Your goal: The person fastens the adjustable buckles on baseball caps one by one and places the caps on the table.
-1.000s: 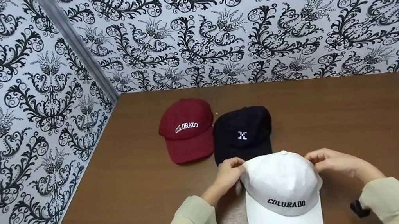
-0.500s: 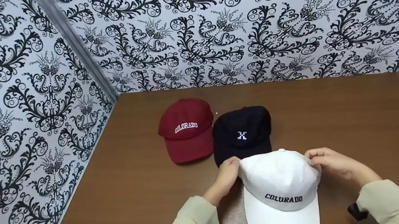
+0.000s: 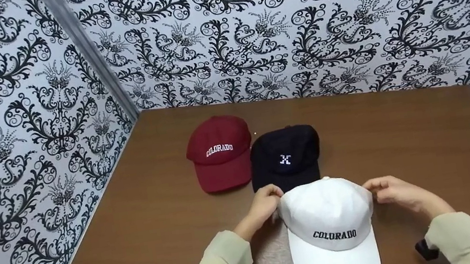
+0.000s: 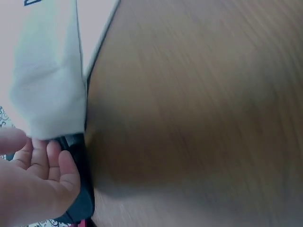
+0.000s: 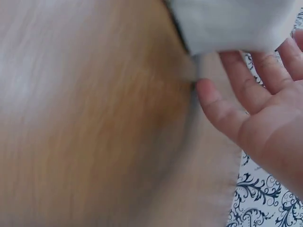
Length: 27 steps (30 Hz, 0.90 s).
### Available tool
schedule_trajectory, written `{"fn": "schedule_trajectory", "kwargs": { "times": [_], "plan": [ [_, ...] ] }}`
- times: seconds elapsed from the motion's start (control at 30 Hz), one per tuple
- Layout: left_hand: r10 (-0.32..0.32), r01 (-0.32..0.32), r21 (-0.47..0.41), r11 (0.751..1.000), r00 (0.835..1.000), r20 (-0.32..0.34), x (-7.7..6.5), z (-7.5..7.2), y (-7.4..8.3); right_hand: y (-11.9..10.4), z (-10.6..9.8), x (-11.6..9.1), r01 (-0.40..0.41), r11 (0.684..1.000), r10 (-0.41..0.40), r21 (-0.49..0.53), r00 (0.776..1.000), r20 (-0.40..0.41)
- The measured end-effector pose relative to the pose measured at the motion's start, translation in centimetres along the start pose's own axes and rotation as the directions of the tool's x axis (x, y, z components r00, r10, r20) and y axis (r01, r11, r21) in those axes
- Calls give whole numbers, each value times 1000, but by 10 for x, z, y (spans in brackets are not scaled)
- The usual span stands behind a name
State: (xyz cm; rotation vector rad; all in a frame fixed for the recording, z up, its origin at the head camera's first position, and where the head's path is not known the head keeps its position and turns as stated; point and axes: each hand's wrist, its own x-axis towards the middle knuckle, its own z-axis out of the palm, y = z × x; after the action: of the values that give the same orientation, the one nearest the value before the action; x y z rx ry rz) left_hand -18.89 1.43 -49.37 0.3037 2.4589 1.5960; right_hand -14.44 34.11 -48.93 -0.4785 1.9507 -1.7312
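A white baseball cap lettered "COLORADO" lies at the front of the wooden table, its brim toward me. With bent fingers, my left hand grips the cap's left rear edge; in the left wrist view, the fingertips of that hand meet the fabric. My right hand touches the opposite side. Seen from the right wrist, this hand has its thumb apart from the cap and its fingers loosely extended, their tips partly hidden behind the fabric. Just behind is a black cap, its brim partly covered.
A red "COLORADO" cap sits left of the black one, against its side. Patterned white panels rise at the table's back and left. Brown tabletop extends to the right of the caps.
The white cap tilted slightly, then settled straighter and a little to the left. Both hands moved with it; the right fingers have loosened. The red and black caps stayed put.
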Motion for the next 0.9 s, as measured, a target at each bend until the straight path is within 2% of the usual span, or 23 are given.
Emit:
{"fn": "schedule_trajectory", "kwargs": {
  "times": [0.07, 0.17, 0.23, 0.33, 0.4, 0.47, 0.6, 0.9],
  "plan": [
    [11, -13, 76, 997, 1000, 23, -1, -4, -1, 3, 0, -2, -29, 997, 26, -77, 999, -38],
    [29, -41, 207, 978, 998, 59, -3, -7, -1, 6, 1, -2, -95, 982, 78, -162, 991, -108],
    [64, -84, 295, 952, 995, 74, -4, -8, -1, 6, 3, -1, -136, 974, 113, -180, 985, -133],
    [141, -158, 393, 906, 987, 73, -5, -8, -1, 6, 5, 0, -156, 969, 131, -193, 982, -137],
    [189, -195, 432, 880, 980, 58, -5, -8, -1, 6, 6, 1, -163, 967, 137, -198, 981, -138],
    [217, -214, 449, 867, 975, 47, -6, -7, -2, 5, 8, 3, -184, 960, 153, -212, 976, -156],
    [236, -223, 460, 859, 971, 30, -6, -5, -3, 4, 12, 8, -229, 946, 183, -231, 962, -204],
    [211, -168, 452, 876, 977, -45, 1, -3, -4, 2, 15, 21, -280, 934, 200, -222, 925, -323]
  ]
}}
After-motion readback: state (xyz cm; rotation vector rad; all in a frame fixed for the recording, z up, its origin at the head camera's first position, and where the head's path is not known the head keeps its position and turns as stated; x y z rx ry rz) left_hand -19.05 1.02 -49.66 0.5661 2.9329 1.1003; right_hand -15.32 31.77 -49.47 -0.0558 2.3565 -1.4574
